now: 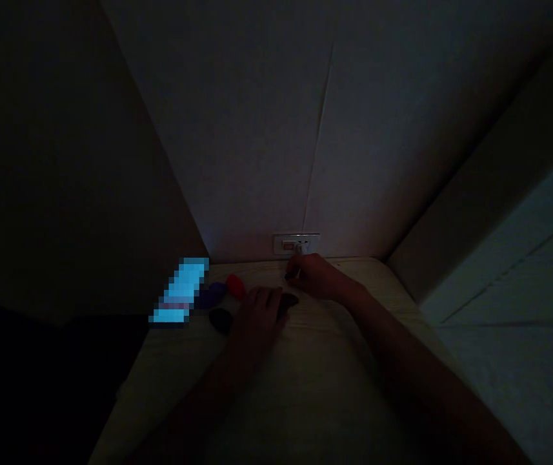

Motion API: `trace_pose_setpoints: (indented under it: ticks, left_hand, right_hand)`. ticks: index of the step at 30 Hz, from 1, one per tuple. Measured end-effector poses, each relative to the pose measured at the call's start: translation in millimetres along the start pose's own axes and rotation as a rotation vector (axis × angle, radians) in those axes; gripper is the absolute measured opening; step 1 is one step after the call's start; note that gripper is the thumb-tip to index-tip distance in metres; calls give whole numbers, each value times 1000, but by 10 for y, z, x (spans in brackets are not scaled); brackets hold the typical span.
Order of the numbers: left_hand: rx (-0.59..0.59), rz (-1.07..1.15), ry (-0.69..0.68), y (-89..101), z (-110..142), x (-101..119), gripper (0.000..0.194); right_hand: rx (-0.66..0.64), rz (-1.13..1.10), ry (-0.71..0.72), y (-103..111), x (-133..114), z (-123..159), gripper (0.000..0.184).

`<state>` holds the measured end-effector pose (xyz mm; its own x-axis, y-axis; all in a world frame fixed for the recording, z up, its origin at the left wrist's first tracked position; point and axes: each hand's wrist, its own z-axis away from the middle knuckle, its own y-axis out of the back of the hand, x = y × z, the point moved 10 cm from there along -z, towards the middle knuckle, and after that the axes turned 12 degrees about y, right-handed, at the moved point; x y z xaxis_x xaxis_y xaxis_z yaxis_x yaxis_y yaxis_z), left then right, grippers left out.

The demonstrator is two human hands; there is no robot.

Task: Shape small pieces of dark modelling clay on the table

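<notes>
The room is very dark. My right hand (pixel 311 274) reaches to the wall socket plate (pixel 296 244) at the back of a pale wooden table top (pixel 315 374); its fingers are pinched on a small thing at the socket that I cannot make out. My left hand (pixel 260 314) rests on the table with fingers curled over a small dark object (pixel 288 301). A red object (pixel 235 285), a purple one (pixel 212 294) and a black one (pixel 221 320) lie just left of my left hand.
A glowing blue screen (pixel 180 291) lies at the table's back left corner. A pale wall (pixel 315 129) with a vertical seam rises behind the table. Dark surfaces close in on the left, and a lighter panel (pixel 522 290) stands to the right.
</notes>
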<state>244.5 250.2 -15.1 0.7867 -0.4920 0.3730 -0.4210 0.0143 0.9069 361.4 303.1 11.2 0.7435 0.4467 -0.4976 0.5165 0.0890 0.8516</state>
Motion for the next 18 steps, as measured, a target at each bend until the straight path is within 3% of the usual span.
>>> trace_pose_setpoints:
  ticks: [7, 13, 18]
  left_hand:
    - [33, 239, -19, 206, 187, 47, 27]
    - [-128, 307, -32, 0, 256, 146, 29]
    - [-146, 284, -67, -111, 290, 190, 37]
  right_hand:
    - [-104, -79, 41, -221, -33, -26, 13]
    - [-100, -103, 32, -263, 0, -21, 14]
    - [-100, -92, 33, -281, 51, -21, 20]
